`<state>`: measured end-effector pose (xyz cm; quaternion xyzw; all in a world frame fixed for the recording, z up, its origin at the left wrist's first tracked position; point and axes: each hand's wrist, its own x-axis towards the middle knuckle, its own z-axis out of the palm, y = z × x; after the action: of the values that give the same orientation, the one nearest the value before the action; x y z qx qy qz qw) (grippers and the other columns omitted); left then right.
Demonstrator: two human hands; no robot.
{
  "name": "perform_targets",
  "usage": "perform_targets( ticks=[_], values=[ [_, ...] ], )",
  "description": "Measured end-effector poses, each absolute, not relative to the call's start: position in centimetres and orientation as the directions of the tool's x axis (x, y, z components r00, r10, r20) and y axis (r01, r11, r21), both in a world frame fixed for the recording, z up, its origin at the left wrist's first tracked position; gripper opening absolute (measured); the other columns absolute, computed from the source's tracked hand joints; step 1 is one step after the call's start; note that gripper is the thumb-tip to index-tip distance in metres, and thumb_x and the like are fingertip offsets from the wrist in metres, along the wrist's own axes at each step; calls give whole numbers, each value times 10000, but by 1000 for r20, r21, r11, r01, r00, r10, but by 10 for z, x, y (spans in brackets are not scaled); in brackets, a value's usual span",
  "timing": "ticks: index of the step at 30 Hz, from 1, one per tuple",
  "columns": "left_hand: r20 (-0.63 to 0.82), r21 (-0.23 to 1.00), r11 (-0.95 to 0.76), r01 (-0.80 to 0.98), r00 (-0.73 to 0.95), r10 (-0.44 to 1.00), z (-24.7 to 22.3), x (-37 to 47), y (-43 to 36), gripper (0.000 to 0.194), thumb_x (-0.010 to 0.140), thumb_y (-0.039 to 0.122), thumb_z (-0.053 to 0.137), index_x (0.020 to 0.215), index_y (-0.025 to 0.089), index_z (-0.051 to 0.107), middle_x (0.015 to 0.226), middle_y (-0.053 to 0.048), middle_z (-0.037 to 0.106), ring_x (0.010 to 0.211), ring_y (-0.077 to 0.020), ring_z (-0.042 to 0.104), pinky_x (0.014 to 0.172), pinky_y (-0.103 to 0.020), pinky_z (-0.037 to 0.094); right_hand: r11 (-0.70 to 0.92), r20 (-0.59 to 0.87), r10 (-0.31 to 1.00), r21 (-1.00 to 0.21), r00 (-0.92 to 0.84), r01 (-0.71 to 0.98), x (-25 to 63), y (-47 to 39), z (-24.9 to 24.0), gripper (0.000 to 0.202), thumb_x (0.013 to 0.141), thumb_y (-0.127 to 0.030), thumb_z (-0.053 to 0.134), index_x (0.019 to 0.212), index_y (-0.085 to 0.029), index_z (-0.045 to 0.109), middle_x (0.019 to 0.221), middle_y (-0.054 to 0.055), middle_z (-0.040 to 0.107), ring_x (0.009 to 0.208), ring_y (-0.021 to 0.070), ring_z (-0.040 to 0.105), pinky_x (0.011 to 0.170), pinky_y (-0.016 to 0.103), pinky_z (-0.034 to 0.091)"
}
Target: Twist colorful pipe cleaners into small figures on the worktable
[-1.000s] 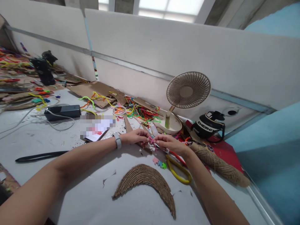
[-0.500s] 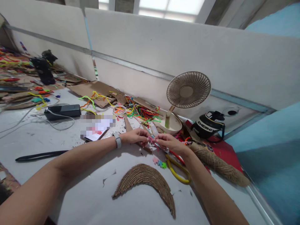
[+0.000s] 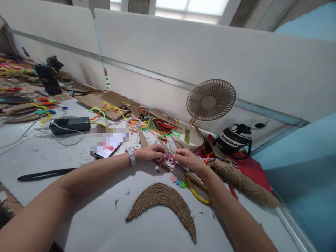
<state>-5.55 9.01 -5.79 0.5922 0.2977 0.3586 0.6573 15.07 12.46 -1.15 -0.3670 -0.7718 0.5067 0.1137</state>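
Note:
My left hand (image 3: 156, 153), with a grey watch band at the wrist, is closed in a pinch on a small pink pipe cleaner piece (image 3: 167, 155). My right hand (image 3: 187, 159) meets it from the other side, thumb and fingers pressed together at the same pink piece. Under my right hand and forearm lies a yellow-handled tool (image 3: 197, 194), its front end partly hidden. Just below the hands sit small pink, blue and green fuzzy shapes (image 3: 179, 182). Nearer to me, a crescent covered in rows of brown twine (image 3: 162, 195) lies flat on the white table (image 3: 105, 224).
Behind my hands stand a small fan (image 3: 208, 102) and a tangle of coloured pipe cleaners (image 3: 164, 126). A black jug (image 3: 232, 140) and a twine roll (image 3: 244, 180) are at right. Leftward lie a phone (image 3: 111, 145), a black box-shaped device (image 3: 69, 126), cables and a black strap (image 3: 47, 174).
My hands stay together at nearly the same spot, with small finger movements around the pink piece. The red strip seen beside my right wrist no longer shows there.

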Motion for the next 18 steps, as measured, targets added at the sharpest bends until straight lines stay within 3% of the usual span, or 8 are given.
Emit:
perform_targets(
  ticks=[5, 10, 18],
  values=[
    [62, 995, -12, -98, 523, 850, -57, -52, 88, 219, 800, 318, 624, 852, 116, 557, 666, 6, 567, 557, -66, 537, 534, -198, 438, 191, -170, 706, -889, -688, 416, 152, 129, -18, 365, 771, -504, 583, 665, -163, 506, 482, -80, 373, 433, 50, 262, 421, 212, 155],
    [151, 981, -81, -175, 440, 885, -61, -49, 91, 399, 754, 352, 683, 1069, 159, 532, 860, -28, 605, 632, -87, 599, 538, -204, 480, 164, -144, 740, -909, -657, 384, 151, 131, -24, 360, 782, -510, 567, 689, -169, 503, 495, -71, 396, 447, 60, 301, 430, 209, 181],
    [207, 978, -177, -115, 353, 912, -60, -47, 93, 360, 729, 409, 697, 908, 111, 605, 814, -40, 644, 658, -81, 590, 577, -185, 488, 128, -152, 744, -923, -650, 363, 150, 129, -22, 330, 746, -487, 601, 687, -173, 518, 505, -72, 407, 439, 61, 296, 427, 216, 178]
  ],
)
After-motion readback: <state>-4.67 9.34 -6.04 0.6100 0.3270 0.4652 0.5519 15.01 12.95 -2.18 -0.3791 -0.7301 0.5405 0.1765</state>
